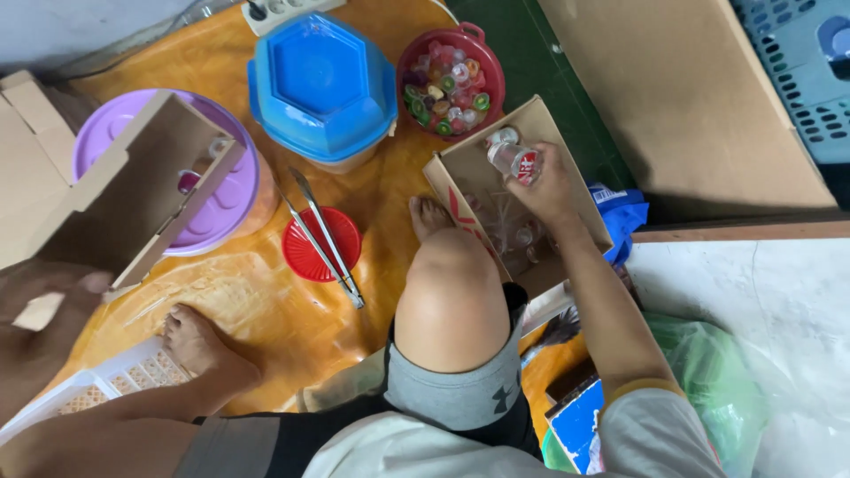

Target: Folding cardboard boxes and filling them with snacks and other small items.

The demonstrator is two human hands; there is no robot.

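Observation:
My right hand point(547, 188) grips a small clear bottle point(512, 159) with a red label, held over an open cardboard box point(460, 173) that contains several more clear bottles point(518, 237). My left hand point(44, 305) sits at the far left edge, holding an open empty cardboard box point(133, 199) by its lower flap. My bent knee point(450, 296) and a bare foot point(429, 215) lie between the two boxes; my other foot point(199, 341) rests lower left.
On the orange mat point(266, 310): a blue lidded container point(320, 84), a red bowl point(452, 80) of colourful caps, a purple lid point(226, 199), a red lid point(310, 252) with metal tongs point(323, 239), a white basket point(97, 385). Cardboard sheet point(682, 97) and green bag point(717, 381) at right.

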